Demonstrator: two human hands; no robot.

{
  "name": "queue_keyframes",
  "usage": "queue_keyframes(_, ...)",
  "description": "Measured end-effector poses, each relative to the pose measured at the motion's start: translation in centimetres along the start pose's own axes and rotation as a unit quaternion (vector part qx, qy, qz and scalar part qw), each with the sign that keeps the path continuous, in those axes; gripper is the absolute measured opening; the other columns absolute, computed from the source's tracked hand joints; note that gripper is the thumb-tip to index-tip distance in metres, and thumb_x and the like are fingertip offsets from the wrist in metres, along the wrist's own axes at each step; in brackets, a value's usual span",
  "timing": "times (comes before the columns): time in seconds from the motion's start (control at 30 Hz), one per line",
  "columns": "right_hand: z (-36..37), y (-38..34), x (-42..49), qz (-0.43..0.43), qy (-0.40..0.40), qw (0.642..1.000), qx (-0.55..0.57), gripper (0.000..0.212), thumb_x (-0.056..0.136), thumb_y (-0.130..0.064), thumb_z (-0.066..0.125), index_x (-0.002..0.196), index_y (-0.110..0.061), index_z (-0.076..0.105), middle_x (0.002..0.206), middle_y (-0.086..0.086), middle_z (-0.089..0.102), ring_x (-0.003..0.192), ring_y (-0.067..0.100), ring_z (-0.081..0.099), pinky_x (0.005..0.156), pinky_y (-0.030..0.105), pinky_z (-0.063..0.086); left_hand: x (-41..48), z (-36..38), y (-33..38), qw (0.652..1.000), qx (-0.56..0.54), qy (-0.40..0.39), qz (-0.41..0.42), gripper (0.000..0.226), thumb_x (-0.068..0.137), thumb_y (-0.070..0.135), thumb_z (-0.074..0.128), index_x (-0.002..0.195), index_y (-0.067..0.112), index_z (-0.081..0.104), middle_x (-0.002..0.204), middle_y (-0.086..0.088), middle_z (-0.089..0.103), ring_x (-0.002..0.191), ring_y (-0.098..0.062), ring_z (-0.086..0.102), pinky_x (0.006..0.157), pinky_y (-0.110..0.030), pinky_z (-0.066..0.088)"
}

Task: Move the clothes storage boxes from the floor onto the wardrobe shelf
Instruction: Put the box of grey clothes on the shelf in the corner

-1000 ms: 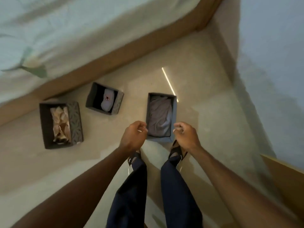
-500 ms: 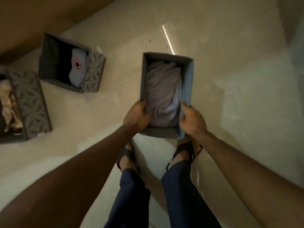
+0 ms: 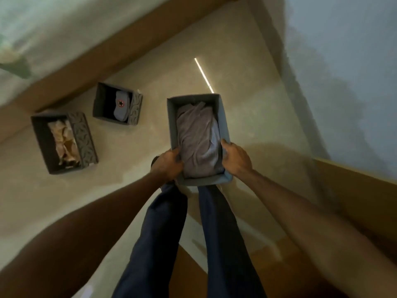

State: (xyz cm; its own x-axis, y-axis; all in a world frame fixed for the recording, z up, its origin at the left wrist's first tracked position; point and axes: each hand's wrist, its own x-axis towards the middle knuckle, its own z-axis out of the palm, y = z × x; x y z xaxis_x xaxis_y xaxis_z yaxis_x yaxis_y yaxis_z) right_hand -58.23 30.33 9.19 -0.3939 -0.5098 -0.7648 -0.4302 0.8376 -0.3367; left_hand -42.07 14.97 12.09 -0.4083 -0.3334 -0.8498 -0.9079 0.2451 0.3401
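Holding grey box [image 3: 223, 125] | left grip [image 3: 168, 163], right grip [image 3: 236, 160] clasp near-end walls | long axis points away from body

- The grey storage box [image 3: 223, 125] in the hands hides both feet and the floor under it
- The left hand [image 3: 168, 163] and right hand [image 3: 235, 160] have fingertips tucked out of sight over the box walls
- The bed [image 3: 53, 29] is blurred, cut by the top and left edges
- Wooden furniture [image 3: 365, 190] at right runs off the frame
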Motion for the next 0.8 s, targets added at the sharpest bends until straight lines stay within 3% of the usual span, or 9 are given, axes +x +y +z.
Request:
queue_keyframes(0.23,-7.0,-3.1,-18.0,0.047,0.071,0.995,0.057,0.060,0.093,-0.009,0.047,0.151,-0.017,0.030,0.131,0.021,0.055,0.110,0.039,0.058,0.086,0.040,0.050,-15.2,-4.7,6.4,0.998,-0.013,0.008,0.058,0.053,0.091,0.022,0.058,0.142,0.013,0.046,0.141,-0.016,0.054,0.125,-0.034,0.054,0.103,-0.038,0.043)
queue_keyframes(0.43,-7.2,-6.5,-31.4,0.121,0.145,0.975,0.120,0.060,0.095,-0.011,0.045,0.151,-0.019,0.028,0.133,0.017,0.055,0.112,0.036,0.058,0.087,0.038,0.049,-25.2,-7.6,8.2,0.984,0.082,-0.027,0.155,0.059,0.090,0.021,0.058,0.146,0.016,0.041,0.144,-0.015,0.052,0.130,-0.033,0.050,0.106,-0.036,0.040)
queue_keyframes(0.67,-4.5,-8.5,-41.6,0.201,0.255,0.919,0.225,0.057,0.094,-0.011,0.042,0.150,-0.019,0.032,0.124,0.019,0.062,0.104,0.036,0.062,0.083,0.038,0.051,-31.7,-9.4,11.0,0.929,0.196,-0.036,0.311,0.049,0.097,0.013,0.046,0.145,0.021,0.041,0.137,-0.014,0.057,0.121,-0.032,0.057,0.101,-0.043,0.048)
queue_keyframes(0.8,-3.8,-7.3,-46.6,0.237,0.339,0.868,0.276,0.052,0.094,-0.012,0.042,0.145,-0.017,0.040,0.134,0.015,0.060,0.115,0.033,0.060,0.094,0.039,0.052,-34.4,-7.6,15.5,0.881,0.259,-0.053,0.393,0.046,0.096,0.013,0.046,0.141,0.021,0.048,0.129,-0.014,0.063,0.112,-0.032,0.063,0.093,-0.042,0.052)
